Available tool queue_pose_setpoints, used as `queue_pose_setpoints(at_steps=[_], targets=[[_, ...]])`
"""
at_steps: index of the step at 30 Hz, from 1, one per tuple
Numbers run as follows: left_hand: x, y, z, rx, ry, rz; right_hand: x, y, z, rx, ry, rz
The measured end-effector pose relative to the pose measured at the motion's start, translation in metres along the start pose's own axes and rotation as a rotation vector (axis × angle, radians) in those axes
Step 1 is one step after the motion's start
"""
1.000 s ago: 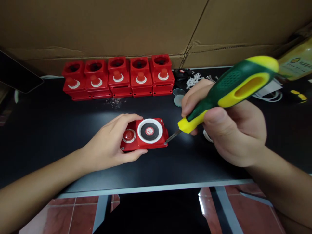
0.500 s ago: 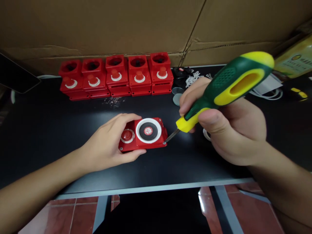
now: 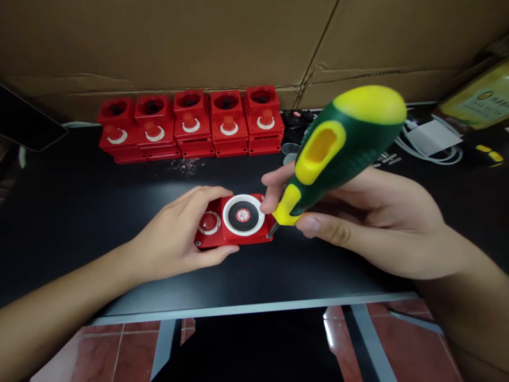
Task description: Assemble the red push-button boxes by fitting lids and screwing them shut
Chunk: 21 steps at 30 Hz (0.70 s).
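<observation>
My left hand (image 3: 181, 225) is closed around the left part of a red alarm housing (image 3: 254, 237), thumb along its near side and fingers along its far side. The housing lies on the dark table, with a round white-rimmed black disc (image 3: 243, 215) and a small red dome (image 3: 209, 222) on its face. My right hand (image 3: 369, 223) grips a green and yellow screwdriver (image 3: 338, 154). The screwdriver slants down to the left, its tip at the screw on the housing's near right corner. Another screw (image 3: 198, 243) sits at the near left corner.
Several similar red housings (image 3: 191, 124) stand in a row at the back against cardboard (image 3: 167, 48). Right of them are black parts (image 3: 296, 119) and clear discs (image 3: 290, 151). A white cable (image 3: 449, 158), a white box (image 3: 433, 138) and a yellow package (image 3: 477, 98) lie at the right.
The screwdriver's handle has turned and swung left in my right hand, and my fingers have shifted closer to the housing. The tip stays at the same corner. My left hand keeps its hold.
</observation>
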State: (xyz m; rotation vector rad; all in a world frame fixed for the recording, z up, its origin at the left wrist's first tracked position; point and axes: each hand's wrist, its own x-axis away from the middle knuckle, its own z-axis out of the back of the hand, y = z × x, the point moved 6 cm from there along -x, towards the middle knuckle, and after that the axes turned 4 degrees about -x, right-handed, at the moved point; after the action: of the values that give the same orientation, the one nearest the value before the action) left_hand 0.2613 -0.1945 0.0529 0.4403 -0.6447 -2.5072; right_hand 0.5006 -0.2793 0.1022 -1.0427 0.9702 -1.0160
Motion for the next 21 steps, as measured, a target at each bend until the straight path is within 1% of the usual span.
queue_pose_setpoints(at_steps=[2,6,9,14,18,21], targets=[[-0.001,0.002,0.001,0.003,-0.012,0.007,-0.001,0.0,0.0,-0.02,-0.014,-0.004],[-0.001,0.005,0.002,-0.028,-0.002,-0.05,-0.003,0.0,-0.002,-0.092,-0.054,0.009],[0.0,0.005,0.002,-0.026,0.003,-0.065,-0.003,0.002,-0.003,-0.09,-0.068,0.025],[-0.003,0.004,0.002,0.022,-0.01,-0.017,-0.007,0.002,-0.002,-0.028,-0.092,0.081],[-0.003,0.0,-0.001,0.073,-0.036,0.028,-0.01,-0.003,-0.005,-0.017,-0.147,0.137],[0.0,-0.004,-0.003,0.124,-0.008,0.01,-0.011,-0.004,-0.008,0.0,-0.162,0.155]])
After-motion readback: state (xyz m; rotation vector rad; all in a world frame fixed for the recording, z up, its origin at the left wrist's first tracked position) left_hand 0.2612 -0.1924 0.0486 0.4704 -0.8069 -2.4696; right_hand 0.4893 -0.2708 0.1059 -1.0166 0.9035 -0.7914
